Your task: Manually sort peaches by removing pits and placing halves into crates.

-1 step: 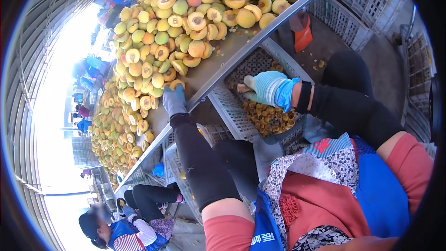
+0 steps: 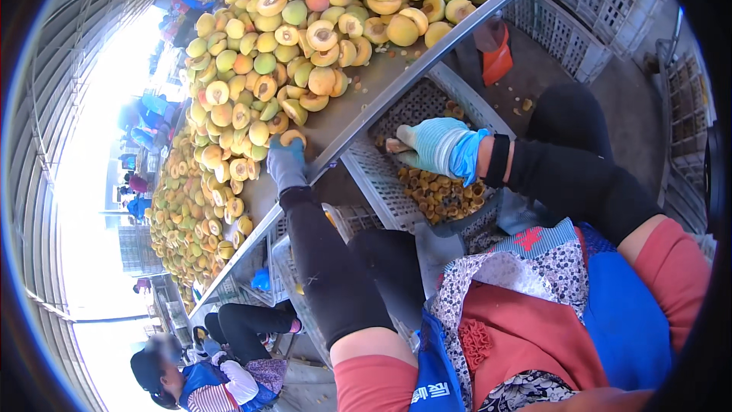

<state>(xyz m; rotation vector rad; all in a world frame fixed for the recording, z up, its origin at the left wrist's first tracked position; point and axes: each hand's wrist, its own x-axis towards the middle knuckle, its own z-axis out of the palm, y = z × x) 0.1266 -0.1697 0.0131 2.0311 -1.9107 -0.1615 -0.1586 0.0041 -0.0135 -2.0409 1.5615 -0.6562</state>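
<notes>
Gloved in grey-blue, my left hand (image 2: 287, 165) is at the near edge of the metal table (image 2: 358, 99), its fingers closed round a peach half (image 2: 293, 136). Piled peaches (image 2: 267, 65), many of them halved, lie just beyond it. My right hand (image 2: 438, 145), in a striped pale-blue glove, hangs over a white plastic crate (image 2: 374, 183). It is closed on a short brownish object (image 2: 395, 146), too small to name for sure. Brown peach pits and scraps (image 2: 442, 194) lie in the crate beneath that hand.
Stacked white crates (image 2: 560, 34) stand at the far right. An orange item (image 2: 497, 57) hangs near the table's right end. At lower left another person (image 2: 194, 381) sits by the table; more people (image 2: 152, 114) are along its far side. My knees flank the crate.
My left hand and the peach half have shifted very slightly, and more of the peach half shows. My right hand stays nearly in place.
</notes>
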